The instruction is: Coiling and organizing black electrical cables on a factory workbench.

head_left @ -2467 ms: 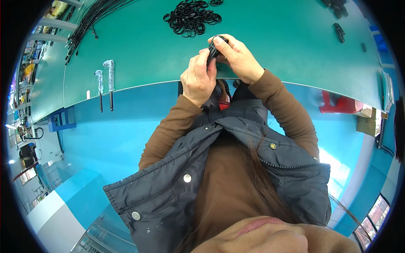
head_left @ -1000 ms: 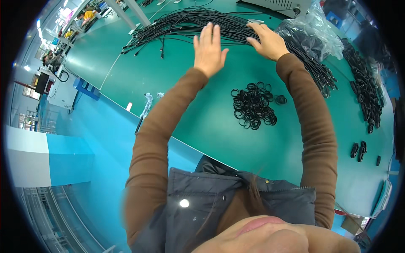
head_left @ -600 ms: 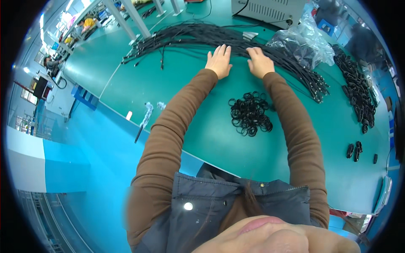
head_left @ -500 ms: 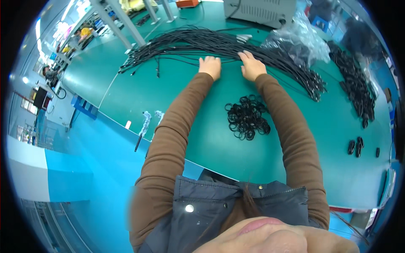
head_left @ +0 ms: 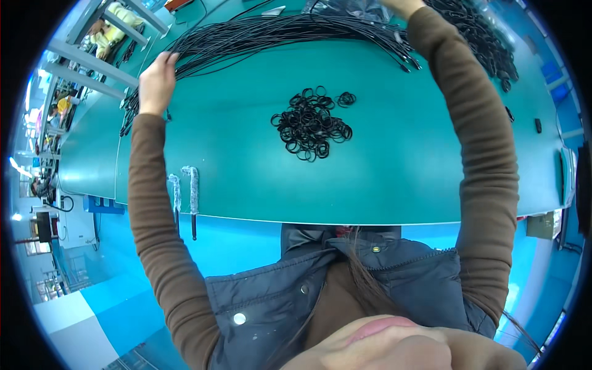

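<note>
A long bundle of thin black cables [head_left: 277, 34] lies across the far part of the green table. At its left part, my left hand [head_left: 158, 85] is closed, with a black cable between the fingertips. My right hand [head_left: 404, 6] reaches to the top edge of the picture, beyond the bundle's right end; its fingers are cut off from view. Nearer to me, in the middle of the table, lies a loose heap of small black rings [head_left: 308, 126]. A few more rings [head_left: 346, 99] lie just right of the heap.
Grey metal legs [head_left: 92, 61] stand at the far left. Clear plastic wrapping [head_left: 351, 9] and a pile of black coiled pieces [head_left: 478, 37] lie at the far right. Two wrapped hook-shaped tools [head_left: 193, 191] hang over the front edge. Another person [head_left: 111, 34] sits beyond the legs.
My hands have spread apart: the left to the left along the bundle, the right up and right out of the picture's top. The view has shifted. The left fingers now grip a cable.
</note>
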Demonstrator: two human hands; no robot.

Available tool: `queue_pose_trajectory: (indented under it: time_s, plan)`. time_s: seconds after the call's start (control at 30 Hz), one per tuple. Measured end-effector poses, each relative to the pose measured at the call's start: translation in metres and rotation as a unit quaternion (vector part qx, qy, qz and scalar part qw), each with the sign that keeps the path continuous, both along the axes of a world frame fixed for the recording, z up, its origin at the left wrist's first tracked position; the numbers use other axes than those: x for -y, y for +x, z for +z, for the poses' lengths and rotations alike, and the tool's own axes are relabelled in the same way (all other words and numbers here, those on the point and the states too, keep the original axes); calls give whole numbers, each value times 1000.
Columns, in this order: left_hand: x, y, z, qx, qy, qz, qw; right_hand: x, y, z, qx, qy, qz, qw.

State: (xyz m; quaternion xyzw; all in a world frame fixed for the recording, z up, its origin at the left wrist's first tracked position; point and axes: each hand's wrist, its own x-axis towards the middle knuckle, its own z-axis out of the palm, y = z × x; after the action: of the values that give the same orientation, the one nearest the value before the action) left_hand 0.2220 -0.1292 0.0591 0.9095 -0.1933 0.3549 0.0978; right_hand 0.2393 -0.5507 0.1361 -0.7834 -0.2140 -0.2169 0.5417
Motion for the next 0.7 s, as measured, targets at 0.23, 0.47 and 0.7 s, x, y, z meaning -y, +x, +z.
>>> queue_pose_trajectory:
  time_s: [0.23, 0.47, 0.7]
  plan:
    - [-8, -64, 23, -136, -4, 38, 990, 28, 19, 18, 73, 173, -48, 981]
    - [4, -120, 17, 104, 346, 302, 882, -6, 0, 51, 16, 327, -132, 936]
    - [41, -95, 5, 193, 254, 274, 908, 60, 14, 51, 401, -149, -207, 880]
